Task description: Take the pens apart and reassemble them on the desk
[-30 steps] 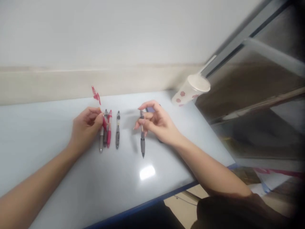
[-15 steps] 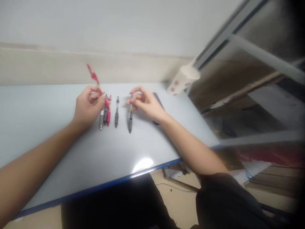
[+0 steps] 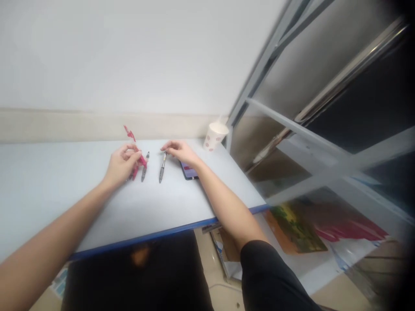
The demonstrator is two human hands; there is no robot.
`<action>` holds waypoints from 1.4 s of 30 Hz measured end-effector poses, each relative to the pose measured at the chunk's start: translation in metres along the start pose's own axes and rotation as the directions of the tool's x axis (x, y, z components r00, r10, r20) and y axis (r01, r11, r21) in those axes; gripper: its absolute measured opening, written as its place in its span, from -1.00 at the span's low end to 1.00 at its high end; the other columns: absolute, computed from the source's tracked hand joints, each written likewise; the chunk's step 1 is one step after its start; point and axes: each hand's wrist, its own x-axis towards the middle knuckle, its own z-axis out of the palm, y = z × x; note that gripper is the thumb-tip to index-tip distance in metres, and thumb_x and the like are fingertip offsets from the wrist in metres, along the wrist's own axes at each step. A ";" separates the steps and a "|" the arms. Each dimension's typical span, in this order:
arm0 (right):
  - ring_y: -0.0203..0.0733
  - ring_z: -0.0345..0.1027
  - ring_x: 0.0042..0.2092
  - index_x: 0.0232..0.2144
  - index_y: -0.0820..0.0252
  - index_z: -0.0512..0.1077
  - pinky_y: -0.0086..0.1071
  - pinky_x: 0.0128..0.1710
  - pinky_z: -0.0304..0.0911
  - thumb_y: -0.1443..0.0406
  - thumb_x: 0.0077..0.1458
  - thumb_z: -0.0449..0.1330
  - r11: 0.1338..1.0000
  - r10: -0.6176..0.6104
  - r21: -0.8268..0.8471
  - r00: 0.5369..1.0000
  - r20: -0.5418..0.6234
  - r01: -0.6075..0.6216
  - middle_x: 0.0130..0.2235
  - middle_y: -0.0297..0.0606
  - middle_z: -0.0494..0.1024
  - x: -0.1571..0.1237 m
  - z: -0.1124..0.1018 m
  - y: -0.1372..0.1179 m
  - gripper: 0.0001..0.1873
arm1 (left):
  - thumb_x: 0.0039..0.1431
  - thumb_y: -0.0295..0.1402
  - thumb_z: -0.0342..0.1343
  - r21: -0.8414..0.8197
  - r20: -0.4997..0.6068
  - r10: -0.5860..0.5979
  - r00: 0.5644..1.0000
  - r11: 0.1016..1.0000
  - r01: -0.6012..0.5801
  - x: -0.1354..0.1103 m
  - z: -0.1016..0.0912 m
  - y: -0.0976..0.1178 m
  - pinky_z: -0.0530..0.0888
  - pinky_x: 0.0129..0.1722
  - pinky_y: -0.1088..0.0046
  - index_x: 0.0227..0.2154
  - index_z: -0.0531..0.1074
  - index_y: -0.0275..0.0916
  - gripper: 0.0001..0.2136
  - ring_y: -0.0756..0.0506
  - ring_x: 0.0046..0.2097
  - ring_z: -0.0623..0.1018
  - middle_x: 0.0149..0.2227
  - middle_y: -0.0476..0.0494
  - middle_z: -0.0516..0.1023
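Observation:
My left hand [image 3: 120, 167] is closed in a pinch around a red pen [image 3: 130, 135], held tilted with its upper end sticking out past the fingers. Below that hand, more pens lie side by side on the white table [image 3: 58, 181], among them another red pen [image 3: 135, 174], partly hidden by the fingers. A grey pen [image 3: 144, 173] lies just right of them, crossed in view by the lower end of the held red pen. My right hand [image 3: 181, 153] has its fingertips closed on the top end of a second grey pen [image 3: 161, 172], whose tip points toward me.
A dark-edged flat object with a purple face [image 3: 188, 172], perhaps a phone, lies partly under my right wrist. A patterned paper cup [image 3: 214, 137] stands at the back right corner by the wall. Metal shelving [image 3: 311, 129] rises beside the table's right end.
My view has turned, so everything sits lower and farther left. My left hand has moved rightward with the red pen, nearer the lying grey pen. My right hand's fingers have drawn closer together.

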 end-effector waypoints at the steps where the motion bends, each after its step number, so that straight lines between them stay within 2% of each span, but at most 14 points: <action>1: -0.26 0.50 -0.16 -0.26 0.19 0.55 -0.42 -0.18 0.38 0.33 0.19 0.24 1.000 0.011 -0.003 1.000 0.007 -0.011 -0.15 -0.24 0.66 0.000 0.001 0.000 -0.91 | 0.09 -0.18 0.30 0.015 0.040 -0.003 0.999 1.000 0.003 0.000 -0.001 -0.001 0.29 -0.68 0.51 -0.32 0.35 -0.16 -0.74 0.00 -0.67 0.41 -0.50 -0.08 0.65; 4: -0.23 0.50 -0.21 -0.27 0.20 0.54 -0.38 -0.16 0.40 0.27 0.16 0.34 0.999 0.042 0.009 0.997 0.058 -0.042 -0.26 -0.27 0.64 0.000 0.003 0.002 -0.89 | 0.13 -0.13 0.31 0.089 0.199 0.016 0.980 0.995 -0.034 -0.001 -0.005 -0.007 0.42 -0.54 0.43 -0.30 0.35 -0.16 -0.72 -0.10 -0.52 0.56 -0.44 -0.14 0.69; 6: -0.23 0.51 -0.22 -0.24 0.20 0.52 -0.36 -0.13 0.42 0.31 0.13 0.36 0.997 0.058 0.052 0.995 0.078 -0.062 -0.28 -0.28 0.63 -0.001 0.004 0.003 -0.86 | 0.17 -0.14 0.29 0.134 0.249 0.045 0.967 0.988 -0.081 -0.001 -0.008 -0.013 0.48 -0.43 0.39 -0.29 0.35 -0.15 -0.73 -0.15 -0.41 0.63 -0.44 -0.14 0.68; 9: -0.26 0.54 -0.21 -0.11 0.19 0.48 -0.34 -0.07 0.44 0.38 0.05 0.38 0.989 0.080 0.123 0.996 0.025 -0.082 -0.12 -0.23 0.63 -0.006 0.006 0.004 -0.68 | 0.26 -0.13 0.21 0.176 0.228 0.050 0.972 0.980 -0.091 0.000 -0.013 -0.020 0.40 -0.49 0.41 -0.25 0.31 -0.14 -0.76 -0.06 -0.55 0.51 -0.44 -0.10 0.67; 12: -0.29 0.55 -0.23 -0.07 0.17 0.44 -0.31 -0.04 0.45 0.38 -0.02 0.41 0.993 0.075 0.093 0.994 -0.075 -0.067 -0.01 -0.20 0.60 -0.010 0.009 0.003 -0.56 | 0.34 -0.11 0.13 0.181 0.220 0.036 0.975 0.981 -0.077 0.001 -0.017 -0.023 0.35 -0.53 0.41 -0.24 0.26 -0.13 -0.76 -0.02 -0.61 0.41 -0.39 -0.09 0.69; 17: -0.24 0.55 -0.18 -0.14 0.18 0.42 -0.29 -0.02 0.43 0.36 0.02 0.39 0.998 0.054 -0.023 0.995 -0.084 -0.057 -0.13 -0.25 0.58 -0.007 0.017 0.007 -0.67 | 0.38 -0.09 0.07 0.201 0.266 0.070 0.961 0.971 -0.126 0.000 -0.020 -0.022 0.46 -0.31 0.34 -0.22 0.25 -0.12 -0.77 -0.16 -0.32 0.64 -0.35 -0.18 0.71; 19: -0.20 0.53 -0.16 -0.15 0.18 0.43 -0.28 -0.01 0.40 0.35 0.07 0.37 0.988 0.025 -0.148 0.996 -0.080 -0.037 -0.17 -0.25 0.58 -0.005 0.018 0.009 -0.71 | 0.40 -0.12 0.05 0.248 0.312 0.103 0.945 0.951 -0.185 0.001 -0.021 -0.023 0.49 -0.18 0.29 -0.22 0.26 -0.12 -0.80 -0.19 -0.23 0.67 -0.34 -0.19 0.72; 21: -0.13 0.48 -0.11 -0.18 0.19 0.46 -0.24 0.03 0.35 0.30 0.15 0.36 0.929 -0.047 -0.370 0.998 -0.042 0.028 -0.17 -0.21 0.59 -0.004 0.017 0.010 -0.80 | 0.41 -0.14 0.03 0.310 0.342 0.115 0.932 0.923 -0.228 0.002 -0.021 -0.025 0.48 -0.17 0.29 -0.20 0.27 -0.12 -0.82 -0.16 -0.29 0.65 -0.32 -0.16 0.73; 23: -0.06 0.44 -0.06 -0.20 0.20 0.49 -0.21 0.05 0.30 0.25 0.25 0.31 0.818 -0.113 -0.564 0.993 0.039 0.115 -0.13 -0.14 0.60 -0.005 0.015 0.010 -0.86 | 0.43 -0.15 0.00 0.365 0.333 0.108 0.937 0.901 -0.234 0.003 -0.023 -0.026 0.44 -0.28 0.32 -0.20 0.25 -0.12 -0.83 -0.11 -0.44 0.57 -0.36 -0.11 0.72; 25: -0.03 0.42 -0.05 -0.16 0.21 0.52 -0.21 0.03 0.27 0.25 0.32 0.26 0.735 -0.140 -0.656 0.985 0.098 0.169 -0.10 -0.09 0.61 -0.007 0.013 0.010 -0.86 | 0.44 -0.14 -0.03 0.400 0.307 0.098 0.946 0.889 -0.222 0.003 -0.023 -0.027 0.40 -0.36 0.35 -0.22 0.22 -0.11 -0.82 -0.07 -0.54 0.47 -0.45 -0.03 0.67; 27: -0.01 0.43 -0.04 -0.09 0.21 0.54 -0.23 0.01 0.26 0.27 0.35 0.24 0.701 -0.147 -0.690 0.983 0.110 0.182 -0.09 -0.10 0.63 -0.008 0.012 0.010 -0.84 | 0.45 -0.14 -0.04 0.411 0.293 0.094 0.951 0.886 -0.214 0.003 -0.024 -0.027 0.38 -0.38 0.37 -0.23 0.21 -0.11 -0.82 -0.05 -0.57 0.43 -0.49 0.02 0.63; 32: 0.05 0.43 0.01 0.00 0.19 0.55 -0.21 0.02 0.23 0.29 0.39 0.20 0.641 -0.161 -0.749 0.984 0.080 0.166 -0.10 -0.09 0.67 -0.009 0.015 0.007 -0.79 | 0.44 -0.14 -0.04 0.425 0.272 0.138 0.952 0.871 -0.247 0.002 -0.023 -0.027 0.40 -0.36 0.37 -0.22 0.21 -0.11 -0.82 -0.04 -0.56 0.44 -0.44 0.00 0.65; 38: 0.13 0.39 0.06 0.06 0.21 0.52 -0.11 0.07 0.20 0.34 0.43 0.08 0.525 -0.140 -0.842 0.989 0.057 0.123 0.05 0.01 0.64 -0.014 0.019 -0.002 -0.72 | 0.43 -0.15 -0.02 0.424 0.262 0.160 0.952 0.867 -0.262 0.000 -0.025 -0.024 0.39 -0.39 0.40 -0.21 0.21 -0.11 -0.83 -0.03 -0.56 0.45 -0.43 0.01 0.65; 42: 0.12 0.37 0.10 0.12 0.26 0.49 -0.08 0.12 0.20 0.50 0.36 -0.06 0.558 -0.247 -0.815 0.969 0.017 0.156 0.12 0.03 0.60 -0.016 0.010 -0.005 -0.56 | 0.40 -0.16 0.03 0.380 0.229 0.162 0.960 0.893 -0.241 -0.002 -0.024 -0.021 0.40 -0.42 0.43 -0.23 0.22 -0.12 -0.82 -0.01 -0.58 0.42 -0.47 0.03 0.63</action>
